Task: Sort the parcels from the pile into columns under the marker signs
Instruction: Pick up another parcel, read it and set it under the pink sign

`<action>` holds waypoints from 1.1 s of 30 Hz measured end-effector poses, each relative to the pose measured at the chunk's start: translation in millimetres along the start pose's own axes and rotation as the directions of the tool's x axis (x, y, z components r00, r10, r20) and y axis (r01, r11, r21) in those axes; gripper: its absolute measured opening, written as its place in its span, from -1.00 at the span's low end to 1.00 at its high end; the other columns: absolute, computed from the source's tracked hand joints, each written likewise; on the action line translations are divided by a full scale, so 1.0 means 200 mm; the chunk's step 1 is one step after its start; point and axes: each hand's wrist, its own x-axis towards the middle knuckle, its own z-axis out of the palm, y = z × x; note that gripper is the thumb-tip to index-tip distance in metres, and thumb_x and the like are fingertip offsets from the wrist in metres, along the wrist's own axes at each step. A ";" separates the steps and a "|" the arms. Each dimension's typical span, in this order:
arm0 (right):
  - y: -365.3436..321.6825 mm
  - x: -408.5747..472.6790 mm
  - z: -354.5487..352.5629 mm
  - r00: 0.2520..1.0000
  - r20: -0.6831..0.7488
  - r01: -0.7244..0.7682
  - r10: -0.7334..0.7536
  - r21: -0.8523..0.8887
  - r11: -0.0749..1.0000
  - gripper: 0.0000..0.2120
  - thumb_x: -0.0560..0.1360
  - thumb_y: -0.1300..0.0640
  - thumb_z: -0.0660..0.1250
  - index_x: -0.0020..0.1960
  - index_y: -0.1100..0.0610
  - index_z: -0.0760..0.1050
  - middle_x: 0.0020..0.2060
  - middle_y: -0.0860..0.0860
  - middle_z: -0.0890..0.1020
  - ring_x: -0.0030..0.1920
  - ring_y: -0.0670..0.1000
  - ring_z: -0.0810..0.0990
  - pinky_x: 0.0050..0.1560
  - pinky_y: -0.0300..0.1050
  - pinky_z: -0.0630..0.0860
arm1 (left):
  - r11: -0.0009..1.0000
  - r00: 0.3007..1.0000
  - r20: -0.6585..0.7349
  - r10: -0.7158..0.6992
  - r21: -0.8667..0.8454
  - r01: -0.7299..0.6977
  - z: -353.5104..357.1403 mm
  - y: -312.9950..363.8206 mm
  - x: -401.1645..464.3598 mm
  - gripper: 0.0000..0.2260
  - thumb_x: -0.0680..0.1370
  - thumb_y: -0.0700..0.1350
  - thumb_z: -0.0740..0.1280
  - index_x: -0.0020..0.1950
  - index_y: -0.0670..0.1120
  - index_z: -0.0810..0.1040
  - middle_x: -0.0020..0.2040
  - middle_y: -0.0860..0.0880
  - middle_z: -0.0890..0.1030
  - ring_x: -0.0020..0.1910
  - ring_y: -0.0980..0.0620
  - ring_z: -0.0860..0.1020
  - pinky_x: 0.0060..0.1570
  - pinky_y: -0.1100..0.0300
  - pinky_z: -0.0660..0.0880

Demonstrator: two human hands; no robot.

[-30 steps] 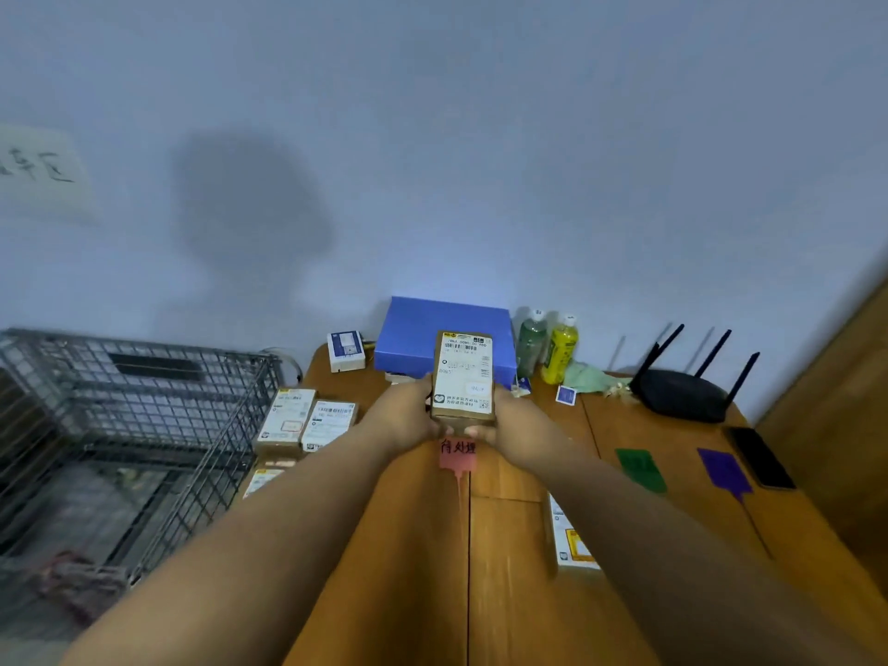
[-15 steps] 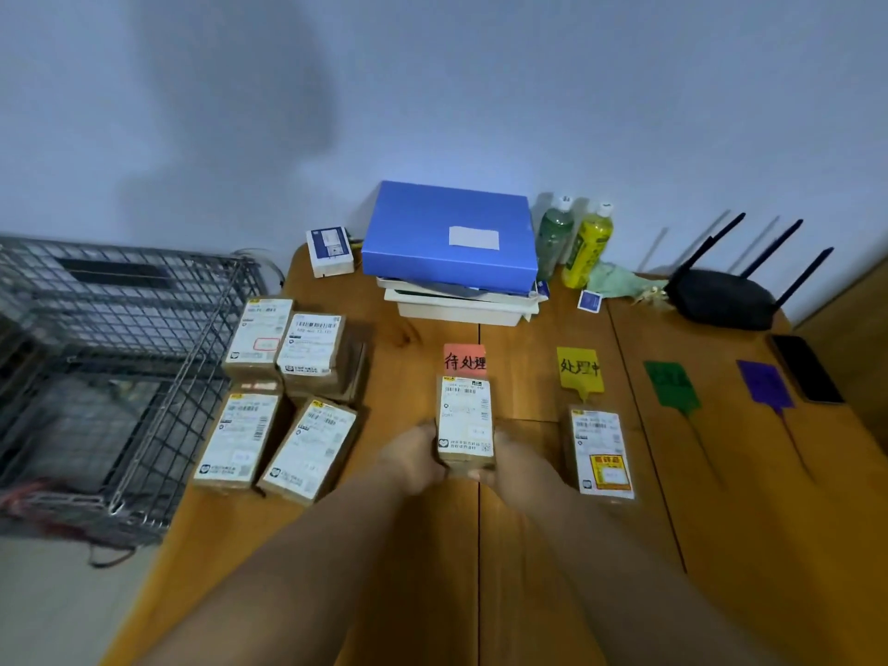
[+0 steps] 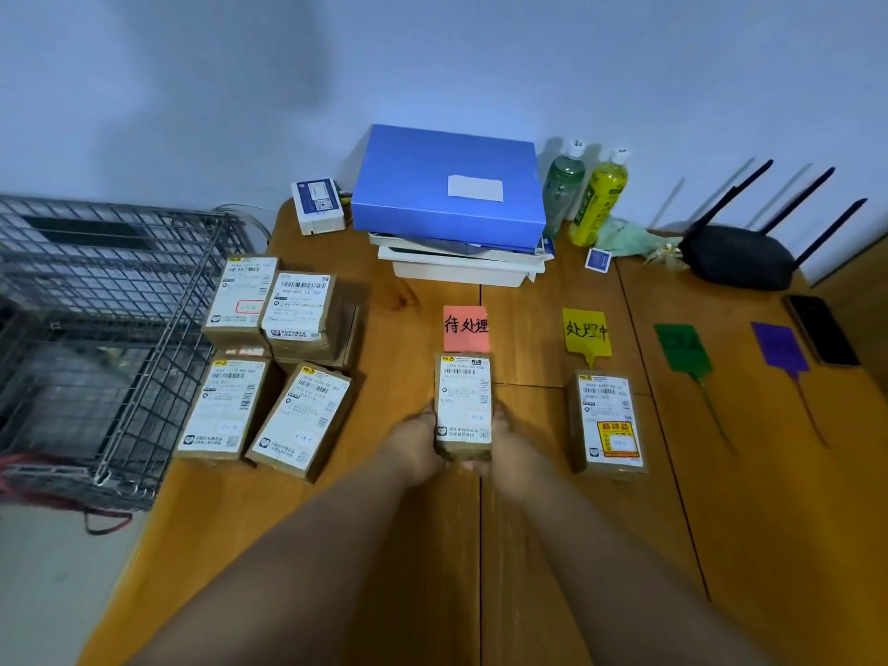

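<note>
Four labelled brown cardboard parcels (image 3: 269,362) wait piled on the wooden counter (image 3: 408,569). The left hand (image 3: 417,449) and right hand (image 3: 507,451) clamp their fingers on another parcel (image 3: 463,406), just below the red marker sign (image 3: 465,328). It looks stiff and light; its long sides suit gripping.

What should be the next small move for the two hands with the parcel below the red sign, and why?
Probably let go and draw both hands back. The parcel already lies flat on the table, lined up just below the red sign, with the left hand and right hand gripping its near end. More parcels wait in the pile to the left.
</note>
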 end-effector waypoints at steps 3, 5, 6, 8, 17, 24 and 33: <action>-0.03 -0.08 -0.06 0.999 0.037 0.027 -0.026 -0.041 0.999 0.06 0.43 -0.02 0.46 0.58 -0.01 -0.29 0.53 0.01 0.24 0.44 0.07 0.34 0.37 0.04 0.33 | 0.999 1.000 0.018 -0.021 0.024 0.021 -0.06 0.02 -0.04 -0.05 0.43 -0.14 0.47 0.58 -0.01 -0.14 0.44 -0.08 0.37 0.42 -0.11 0.33 0.38 0.01 0.35; -0.05 -0.11 -0.12 0.996 -0.012 0.087 -0.089 -0.098 0.991 -0.05 0.51 -0.12 0.34 0.58 0.04 -0.27 0.58 0.00 0.02 0.57 0.08 0.02 0.50 0.11 0.09 | 0.997 1.000 0.012 -0.006 0.081 0.005 -0.14 0.04 -0.07 -0.02 0.42 -0.11 0.47 0.58 -0.03 -0.18 0.54 -0.10 0.19 0.51 -0.15 0.16 0.46 -0.05 0.22; -0.06 -0.14 -0.17 0.987 -0.043 0.141 -0.152 -0.187 0.972 -0.15 0.55 -0.15 0.25 0.59 0.06 -0.23 0.59 0.00 -0.05 0.58 0.06 -0.10 0.52 0.09 -0.03 | 0.991 1.000 0.004 0.016 0.131 -0.016 -0.18 0.04 -0.09 -0.02 0.41 -0.08 0.46 0.58 -0.03 -0.19 0.58 -0.09 0.10 0.54 -0.17 0.07 0.49 -0.08 0.14; -0.09 -0.16 -0.29 0.957 -0.104 0.225 -0.270 -0.319 0.921 -0.28 0.61 -0.20 0.08 0.60 0.07 -0.16 0.59 0.02 -0.08 0.57 0.06 -0.17 0.53 0.06 -0.11 | 0.967 0.997 -0.036 0.071 0.248 -0.059 -0.29 0.06 -0.14 -0.03 0.41 0.01 0.42 0.58 0.00 -0.21 0.60 -0.08 -0.06 0.56 -0.17 -0.06 0.51 -0.13 0.02; -0.50 -0.44 -0.83 0.849 -0.201 0.298 -0.489 -0.580 0.758 -0.24 0.52 -0.35 -0.22 0.60 0.05 -0.14 0.58 0.02 -0.09 0.58 0.08 -0.15 0.55 0.09 -0.10 | 0.918 0.918 -0.330 0.221 0.387 -0.082 -0.93 0.27 -0.56 -0.28 0.55 0.31 0.11 0.58 0.09 -0.13 0.59 0.01 -0.20 0.57 -0.09 -0.18 0.45 -0.26 -0.12; -0.77 -0.66 -1.10 0.815 -0.185 0.356 -0.549 -0.587 0.727 -0.30 0.60 -0.29 -0.10 0.60 0.06 -0.14 0.59 0.02 -0.08 0.58 0.08 -0.16 0.55 0.10 -0.08 | 0.920 0.859 -0.488 0.153 0.388 0.056 -1.28 0.23 -0.99 -0.33 0.58 0.31 0.00 0.59 0.06 -0.12 0.60 0.00 -0.11 0.57 -0.09 -0.14 0.47 -0.27 -0.03; -0.90 -0.81 -0.99 0.777 -0.087 0.455 -0.623 -0.606 0.652 -0.30 0.61 -0.28 -0.10 0.60 0.09 -0.10 0.59 0.04 -0.05 0.58 0.09 -0.13 0.54 0.10 -0.07 | 0.943 0.832 -0.554 0.007 0.281 0.180 -1.19 -0.06 -1.38 -0.29 0.53 0.37 -0.05 0.58 0.04 -0.07 0.59 -0.02 -0.02 0.56 -0.14 -0.11 0.47 -0.29 -0.02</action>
